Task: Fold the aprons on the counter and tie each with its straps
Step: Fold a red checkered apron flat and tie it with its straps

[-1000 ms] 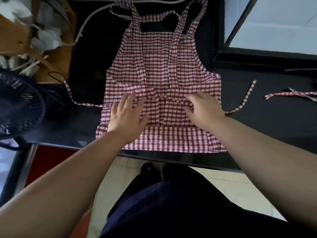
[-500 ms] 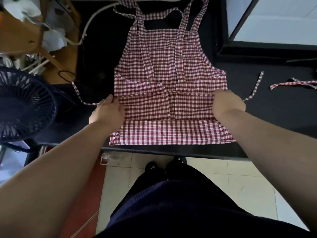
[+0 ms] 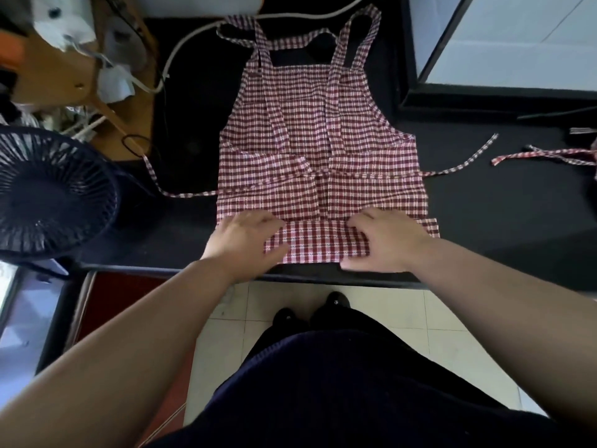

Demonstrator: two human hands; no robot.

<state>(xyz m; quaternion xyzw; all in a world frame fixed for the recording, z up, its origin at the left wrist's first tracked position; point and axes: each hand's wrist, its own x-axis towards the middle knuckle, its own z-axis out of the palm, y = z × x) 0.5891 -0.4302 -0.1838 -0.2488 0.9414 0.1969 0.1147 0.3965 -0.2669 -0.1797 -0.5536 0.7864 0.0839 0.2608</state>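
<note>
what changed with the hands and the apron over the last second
Both hands moved from the middle of the apron out to its side edges, then back toward the person to the near hem. The left hand and right hand now grip that hem, apparently starting a fold. The apron stayed spread on the counter, bib away, with its waist straps trailing to both sides.

the red-and-white checked cloth apron [image 3: 318, 147] is thin woven fabric, matt and a little creased. the black counter [image 3: 504, 218] under the apron looks smooth and matt. left of the apron, the dark round plastic fan [image 3: 48, 195] has a slightly glossy ribbed grille.
</note>
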